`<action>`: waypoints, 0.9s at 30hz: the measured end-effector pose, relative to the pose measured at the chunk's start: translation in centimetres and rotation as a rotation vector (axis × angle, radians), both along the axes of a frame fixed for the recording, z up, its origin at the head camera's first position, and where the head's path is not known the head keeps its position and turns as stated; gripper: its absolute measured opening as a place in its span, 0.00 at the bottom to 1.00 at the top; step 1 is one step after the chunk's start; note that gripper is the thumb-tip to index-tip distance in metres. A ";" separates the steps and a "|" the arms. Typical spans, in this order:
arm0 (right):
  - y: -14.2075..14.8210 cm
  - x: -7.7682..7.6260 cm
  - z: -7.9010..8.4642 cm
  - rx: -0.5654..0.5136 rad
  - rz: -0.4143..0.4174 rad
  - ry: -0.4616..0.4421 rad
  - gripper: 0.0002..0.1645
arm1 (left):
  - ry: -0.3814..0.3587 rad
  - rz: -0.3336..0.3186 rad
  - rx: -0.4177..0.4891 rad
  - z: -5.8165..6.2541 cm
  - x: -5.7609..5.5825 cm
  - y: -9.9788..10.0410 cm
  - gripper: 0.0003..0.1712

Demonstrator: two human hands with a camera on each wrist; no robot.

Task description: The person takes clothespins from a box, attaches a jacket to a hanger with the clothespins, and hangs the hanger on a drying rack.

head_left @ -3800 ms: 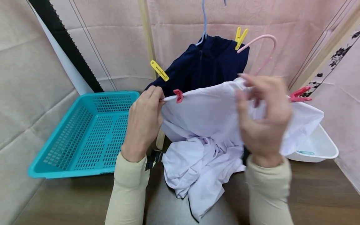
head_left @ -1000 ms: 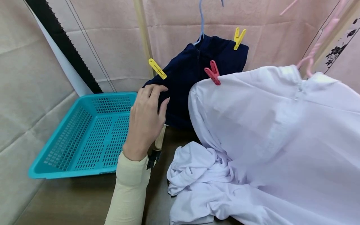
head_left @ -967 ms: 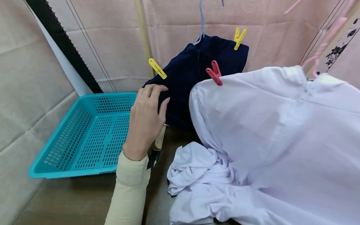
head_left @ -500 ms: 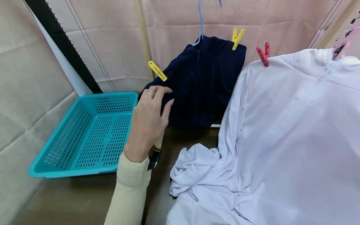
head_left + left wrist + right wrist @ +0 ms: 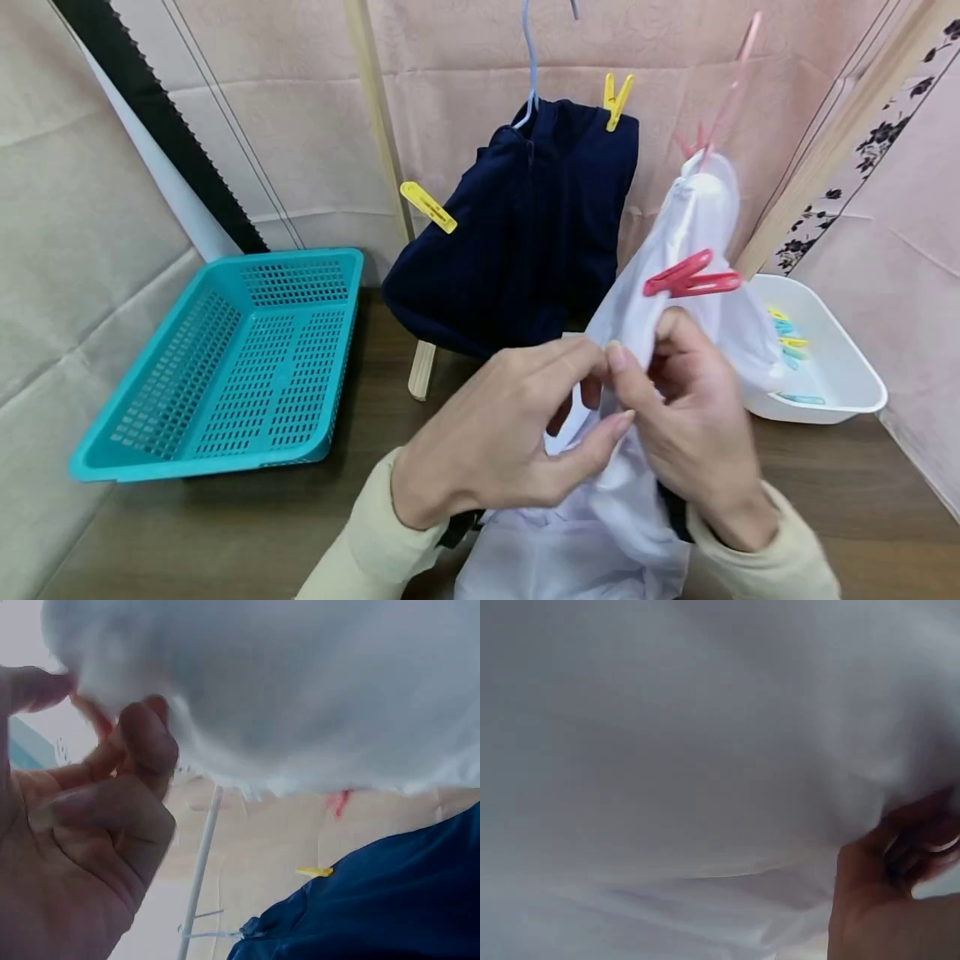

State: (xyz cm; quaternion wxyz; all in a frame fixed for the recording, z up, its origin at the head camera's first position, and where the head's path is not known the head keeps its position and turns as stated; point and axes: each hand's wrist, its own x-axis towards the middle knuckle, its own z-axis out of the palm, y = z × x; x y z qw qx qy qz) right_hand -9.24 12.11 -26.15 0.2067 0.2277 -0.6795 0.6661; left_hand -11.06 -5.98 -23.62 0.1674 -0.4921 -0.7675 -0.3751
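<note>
A white zip-neck shirt hangs turned edge-on from a pink hanger, its lower part bunched below. One red clothespin sits on the near shoulder; a second red clothespin shows blurred behind. Just under the near clothespin, my right hand grips the fabric with curled fingers. My left hand meets it from the left, fingertips close to the right thumb. In the left wrist view, thumb and forefinger pinch at the cloth's edge. White fabric fills most of the right wrist view.
Behind, a navy shirt hangs on a blue hanger with yellow clothespins. A turquoise basket stands at left. At right, a white tub holds several clothespins. A wooden post slants beside it.
The white shirt has turned from facing front at the right to edge-on nearer the middle. My left hand has left the navy shirt's side for the white one; my right hand has come into view.
</note>
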 end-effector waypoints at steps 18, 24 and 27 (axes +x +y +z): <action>-2.6 -1.7 -1.4 0.222 0.002 -0.148 0.06 | -0.066 0.598 -0.181 -1.1 1.4 1.3 0.15; -1.8 -1.6 -0.8 0.319 0.018 -0.076 0.10 | 0.059 0.549 -0.085 -1.1 0.4 0.9 0.14; -1.4 -1.5 -0.5 0.339 0.017 -0.018 0.18 | 0.031 0.526 -0.023 -0.8 0.0 0.4 0.16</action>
